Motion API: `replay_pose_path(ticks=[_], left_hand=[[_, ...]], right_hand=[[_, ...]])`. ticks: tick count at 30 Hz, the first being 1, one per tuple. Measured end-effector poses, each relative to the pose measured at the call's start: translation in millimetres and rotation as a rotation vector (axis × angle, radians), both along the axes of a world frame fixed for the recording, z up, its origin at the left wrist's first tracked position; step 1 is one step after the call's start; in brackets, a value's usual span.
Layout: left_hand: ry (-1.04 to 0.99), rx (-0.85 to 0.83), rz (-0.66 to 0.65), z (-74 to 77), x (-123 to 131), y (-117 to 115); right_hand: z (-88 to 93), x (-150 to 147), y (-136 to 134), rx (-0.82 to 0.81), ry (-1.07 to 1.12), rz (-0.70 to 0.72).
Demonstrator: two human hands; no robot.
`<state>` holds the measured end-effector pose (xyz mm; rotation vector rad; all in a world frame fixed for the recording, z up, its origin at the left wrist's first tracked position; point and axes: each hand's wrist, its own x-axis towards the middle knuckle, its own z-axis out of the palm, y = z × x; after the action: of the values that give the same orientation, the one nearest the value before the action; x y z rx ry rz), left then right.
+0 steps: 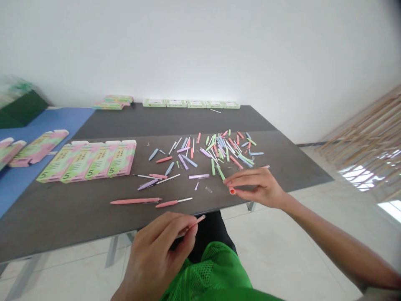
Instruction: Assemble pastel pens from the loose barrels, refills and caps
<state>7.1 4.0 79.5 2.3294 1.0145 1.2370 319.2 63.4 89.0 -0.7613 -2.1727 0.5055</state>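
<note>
My left hand [166, 242] is closed in a pinch at the table's front edge. A thin pale pen refill [201, 218] pokes out between its thumb and fingers; the rest is hidden in the hand. My right hand [261, 186] pinches a coral pen barrel [232, 190], its round open end facing me. Between the hands lie a small purple pen part [196, 186] and a short clear tube [208, 190]. Nearest my left hand are a pink pen half with a white refill [169, 203] and a whole pink pen [134, 201].
Loose pastel pen parts [221, 152] and refills spread over the dark table [78, 213]. Flat pen boxes [120, 159] lie at left, with a row of boxes [188, 103] by the wall. A dark green bin [23, 108] stands far left. Wooden sticks [369, 121] are at right.
</note>
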Motion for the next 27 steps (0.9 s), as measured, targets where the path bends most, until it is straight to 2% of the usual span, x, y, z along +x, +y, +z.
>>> replay_pose_path(ticks=[4, 8, 27], left_hand=[[0.033, 0.095, -0.005, 12.2, 15, 5], [0.073, 0.109, -0.030, 16.5, 25, 7], [0.086, 0.081, -0.041, 18.8, 28, 5]], right_hand=[[2.7, -13, -9, 0.007, 0.004, 0.020], [-1.7, -16, -8, -0.003, 0.032, 0.027], [-6.4, -23, -10, -0.011, 0.026, 0.096]])
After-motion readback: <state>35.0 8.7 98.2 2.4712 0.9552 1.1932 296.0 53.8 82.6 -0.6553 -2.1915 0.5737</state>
